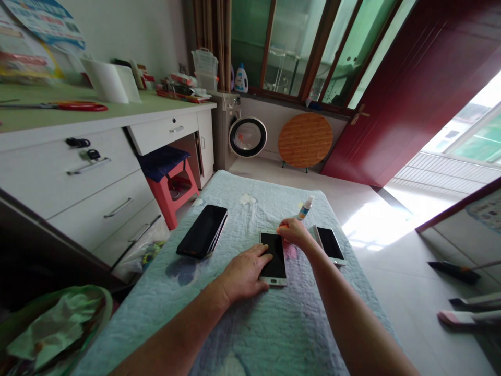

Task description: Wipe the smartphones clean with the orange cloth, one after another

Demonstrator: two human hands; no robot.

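A white phone with a dark screen (274, 256) lies face up on the pale blue quilted cloth (250, 324). My left hand (245, 274) rests flat on the phone's left edge with its fingers stretched out. My right hand (294, 233) is closed in a pinch at the phone's top right corner; what it pinches is hidden. A pink patch shows just under that hand. A small spray bottle (306, 208) stands behind my right hand.
Stacked black phones (202, 231) lie to the left and another white phone (331, 244) to the right. A white tissue (247, 199) lies at the far end. White drawers (97, 183), a red stool (172, 183) and a green bag (50, 329) are on the left.
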